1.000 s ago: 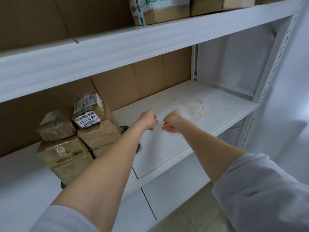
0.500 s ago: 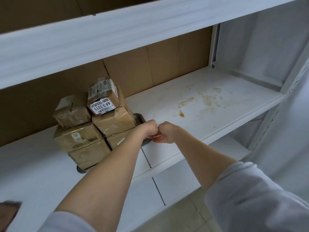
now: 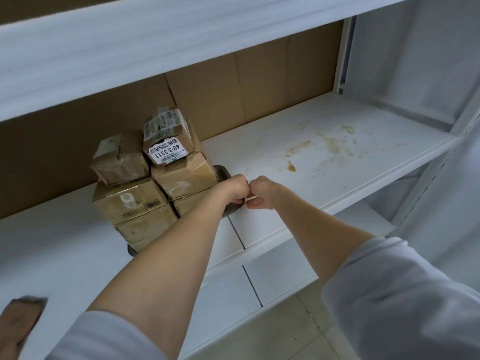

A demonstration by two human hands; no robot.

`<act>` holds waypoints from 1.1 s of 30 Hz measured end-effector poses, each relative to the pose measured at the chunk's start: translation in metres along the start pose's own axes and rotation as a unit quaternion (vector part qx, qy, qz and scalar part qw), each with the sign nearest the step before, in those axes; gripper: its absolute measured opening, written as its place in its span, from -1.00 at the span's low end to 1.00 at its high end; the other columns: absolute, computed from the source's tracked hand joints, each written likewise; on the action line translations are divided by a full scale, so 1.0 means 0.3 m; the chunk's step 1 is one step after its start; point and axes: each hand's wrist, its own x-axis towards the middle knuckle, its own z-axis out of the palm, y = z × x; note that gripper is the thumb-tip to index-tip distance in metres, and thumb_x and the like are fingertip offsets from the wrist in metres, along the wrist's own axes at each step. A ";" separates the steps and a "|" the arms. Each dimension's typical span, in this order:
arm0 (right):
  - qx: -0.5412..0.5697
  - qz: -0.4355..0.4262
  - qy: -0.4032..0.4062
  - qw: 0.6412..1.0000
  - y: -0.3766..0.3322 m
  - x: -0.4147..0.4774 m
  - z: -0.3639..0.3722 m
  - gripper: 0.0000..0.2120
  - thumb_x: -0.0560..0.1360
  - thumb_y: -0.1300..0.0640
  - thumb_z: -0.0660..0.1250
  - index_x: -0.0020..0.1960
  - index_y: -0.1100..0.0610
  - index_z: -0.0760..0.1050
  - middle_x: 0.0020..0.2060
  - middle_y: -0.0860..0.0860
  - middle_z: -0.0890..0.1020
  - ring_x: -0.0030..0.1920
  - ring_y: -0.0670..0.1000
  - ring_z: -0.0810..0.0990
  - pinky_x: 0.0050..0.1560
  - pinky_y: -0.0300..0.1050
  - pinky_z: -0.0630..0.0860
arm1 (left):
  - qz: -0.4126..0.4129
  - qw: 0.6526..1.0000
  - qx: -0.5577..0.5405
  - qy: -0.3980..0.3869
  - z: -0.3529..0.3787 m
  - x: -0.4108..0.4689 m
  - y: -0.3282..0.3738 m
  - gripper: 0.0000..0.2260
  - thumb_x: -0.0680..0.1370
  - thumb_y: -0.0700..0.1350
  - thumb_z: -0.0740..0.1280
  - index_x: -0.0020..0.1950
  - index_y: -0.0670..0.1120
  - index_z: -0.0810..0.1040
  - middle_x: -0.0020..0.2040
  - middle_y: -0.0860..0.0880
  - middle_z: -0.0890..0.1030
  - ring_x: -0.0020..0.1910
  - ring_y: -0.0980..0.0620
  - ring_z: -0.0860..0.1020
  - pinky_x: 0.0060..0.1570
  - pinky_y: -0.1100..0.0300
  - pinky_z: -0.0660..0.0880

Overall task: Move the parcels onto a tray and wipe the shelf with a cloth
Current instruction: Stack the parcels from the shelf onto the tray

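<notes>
1. The parcels (image 3: 135,183), brown taped boxes, are stacked in layers on a metal tray (image 3: 224,173).
2. The tray stands on the white shelf (image 3: 363,183), left of its middle and nearer the front edge than the back. Only the tray's right end and a bit of its near left corner show past the boxes.
3. The top right box carries a white label (image 3: 165,153) reading 48-3-3311.
4. The left hand (image 3: 231,189) is curled into a fist over the tray's right end. Whether it touches the rim cannot be told.
5. The right hand (image 3: 262,192) is also a fist, fingers folded in. Its knuckles are against the left hand's, and nothing plainly sits in its grip.
6. Brown stains (image 3: 330,145) spread over the right half of the shelf, from the middle toward the back right corner.
7. Cardboard (image 3: 246,87) lines the back, under an upper shelf (image 3: 155,48).
8. Both forearms are bare, with grey sleeves (image 3: 402,294) pushed up.
9. A blurred brown thing (image 3: 19,320) lies at the shelf's front left; what it is cannot be told.
</notes>
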 end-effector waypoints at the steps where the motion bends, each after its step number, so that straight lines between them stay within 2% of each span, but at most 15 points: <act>1: -0.007 0.002 0.014 1.000 0.004 0.010 -0.004 -0.75 0.57 0.27 0.19 0.22 0.31 0.47 0.13 0.19 0.60 0.01 0.14 0.63 0.09 -0.03 0.59 | 0.006 1.000 -0.003 0.001 -0.002 0.003 -0.003 -0.72 0.55 -0.32 0.14 0.22 -0.24 0.49 0.07 -0.16 0.52 0.11 -0.12 0.56 0.15 0.08 0.55; 3: -0.020 0.002 0.038 0.999 0.007 0.026 -0.005 -0.75 0.57 0.23 0.19 0.21 0.28 0.47 0.06 0.17 0.57 -0.04 0.12 0.58 0.02 -0.04 0.59 | 0.008 1.000 -0.014 -0.002 -0.009 -0.005 -0.012 -0.76 0.57 -0.31 0.15 0.20 -0.23 0.48 0.08 -0.15 0.48 0.18 -0.12 0.54 0.21 0.05 0.52; 5: -0.053 -0.007 0.060 0.997 0.013 0.038 -0.007 -0.77 0.54 0.24 0.22 0.17 0.26 0.47 0.01 0.18 0.52 -0.04 0.13 0.52 0.01 -0.02 0.57 | 0.005 1.000 -0.019 0.002 -0.012 -0.029 -0.015 -0.87 0.58 -0.31 0.17 -0.02 -0.15 0.48 0.02 -0.12 0.46 0.16 -0.12 0.52 0.25 0.02 0.49; 7: -0.087 -0.013 0.087 0.992 0.022 0.022 -0.006 -0.85 0.53 0.26 0.23 0.09 0.23 0.43 -0.01 0.18 0.49 -0.06 0.16 0.50 0.02 0.00 0.55 | 0.003 0.999 -0.029 0.021 -0.013 -0.038 -0.026 -0.77 0.59 -0.29 0.17 -0.24 -0.06 0.34 -0.14 -0.05 0.42 0.07 -0.09 0.50 0.25 0.06 0.49; 9: -0.121 -0.020 0.115 0.986 0.037 0.011 -0.001 -0.91 0.54 0.24 0.22 0.04 0.21 0.38 -0.06 0.17 0.48 -0.08 0.16 0.48 -0.04 -0.03 0.52 | 0.012 0.999 -0.026 0.027 -0.016 -0.053 -0.037 -0.72 0.58 -0.28 0.19 -0.28 -0.03 0.29 -0.22 -0.01 0.37 0.02 -0.08 0.50 0.23 0.06 0.51; 12: -0.152 -0.040 0.130 0.979 0.056 -0.016 0.011 -0.95 0.54 0.23 0.22 -0.07 0.22 0.39 -0.16 0.14 0.48 -0.11 0.15 0.47 -0.12 -0.09 0.44 | 0.031 0.999 -0.029 0.008 -0.022 -0.043 -0.063 -0.73 0.57 -0.28 0.23 -0.29 -0.04 0.30 -0.11 -0.10 0.46 -0.04 -0.10 0.52 0.21 0.01 0.52; 14: -0.171 -0.056 0.132 0.975 0.058 -0.028 0.019 -0.83 0.52 0.25 0.21 -0.24 0.16 0.35 -0.17 0.11 0.47 -0.14 0.10 0.45 -0.10 -0.11 0.40 | 0.039 0.999 -0.018 0.009 -0.023 -0.052 -0.065 -0.82 0.56 -0.27 0.25 -0.23 -0.08 0.41 -0.01 -0.14 0.49 -0.02 -0.12 0.57 0.18 0.01 0.54; 15: -0.187 -0.060 0.137 0.971 0.069 -0.019 0.024 -0.78 0.52 0.24 0.20 -0.29 0.13 0.30 -0.18 0.10 0.47 -0.19 0.09 0.46 -0.12 -0.11 0.40 | 0.044 0.999 -0.023 0.007 -0.023 -0.053 -0.072 -0.91 0.55 -0.27 0.26 -0.13 -0.14 0.49 0.01 -0.16 0.53 0.01 -0.13 0.60 0.16 0.01 0.55; 17: -0.215 -0.057 0.157 0.962 0.077 -0.034 0.039 -0.81 0.51 0.20 0.18 -0.28 0.15 0.31 -0.20 0.09 0.48 -0.28 0.09 0.47 -0.19 -0.13 0.40 | 0.055 0.998 -0.023 -0.003 -0.026 -0.060 -0.087 -0.84 0.54 -0.29 0.26 0.09 -0.24 0.55 0.01 -0.19 0.57 0.01 -0.14 0.63 0.12 0.02 0.57; 19: -0.217 -0.057 0.165 0.960 0.081 -0.048 0.052 -0.90 0.49 0.17 0.22 -0.17 0.20 0.39 -0.15 0.10 0.50 -0.16 0.13 0.52 -0.16 -0.10 0.47 | 0.060 0.998 -0.019 -0.009 -0.026 -0.071 -0.106 -0.78 0.53 -0.31 0.25 0.15 -0.27 0.55 -0.05 -0.20 0.58 -0.09 -0.15 0.63 0.09 0.02 0.58; 22: -0.214 -0.055 0.163 0.962 0.093 -0.073 0.074 -0.86 0.48 0.16 0.27 0.00 0.19 0.48 -0.09 0.12 0.53 -0.01 0.17 0.55 0.02 -0.04 0.54 | 0.062 0.998 -0.007 -0.012 -0.028 -0.108 -0.131 -0.79 0.52 -0.32 0.24 0.10 -0.28 0.58 -0.21 -0.19 0.58 -0.29 -0.11 0.58 -0.11 0.09 0.61; 25: -0.227 -0.070 0.157 0.959 0.105 -0.094 0.103 -0.81 0.48 0.13 0.28 0.05 0.19 0.50 -0.07 0.11 0.54 0.00 0.16 0.55 0.04 -0.05 0.53 | 0.058 0.998 -0.003 -0.008 -0.031 -0.151 -0.158 -0.87 0.54 -0.33 0.21 -0.04 -0.22 0.54 -0.31 -0.14 0.52 -0.38 -0.02 0.53 -0.28 0.16 0.54; 27: -0.232 -0.080 0.142 0.959 0.111 -0.115 0.126 -0.82 0.47 0.11 0.30 0.03 0.17 0.49 -0.09 0.11 0.55 -0.02 0.15 0.55 -0.01 -0.08 0.52 | 0.047 0.999 -0.007 0.005 -0.031 -0.179 -0.186 -0.89 0.55 -0.32 0.20 -0.08 -0.20 0.51 -0.31 -0.13 0.52 -0.39 0.00 0.52 -0.29 0.16 0.54; 30: -0.224 -0.094 0.112 0.963 0.116 -0.154 0.162 -0.80 0.43 0.10 0.34 0.01 0.17 0.51 -0.10 0.12 0.59 -0.06 0.14 0.59 -0.04 -0.05 0.54 | 0.022 0.999 -0.017 0.031 -0.033 -0.224 -0.238 -0.89 0.58 -0.28 0.21 -0.11 -0.18 0.48 -0.29 -0.11 0.54 -0.36 0.02 0.53 -0.17 0.13 0.55; 33: -0.216 -0.102 0.073 0.968 0.129 -0.190 0.210 -0.86 0.46 0.12 0.29 -0.15 0.20 0.53 -0.16 0.10 0.67 -0.21 0.07 0.60 -0.06 -0.05 0.57 | -0.004 0.998 -0.024 0.056 -0.033 -0.271 -0.298 -0.90 0.59 -0.26 0.22 -0.12 -0.19 0.47 -0.28 -0.10 0.54 -0.34 0.03 0.53 -0.19 0.13 0.54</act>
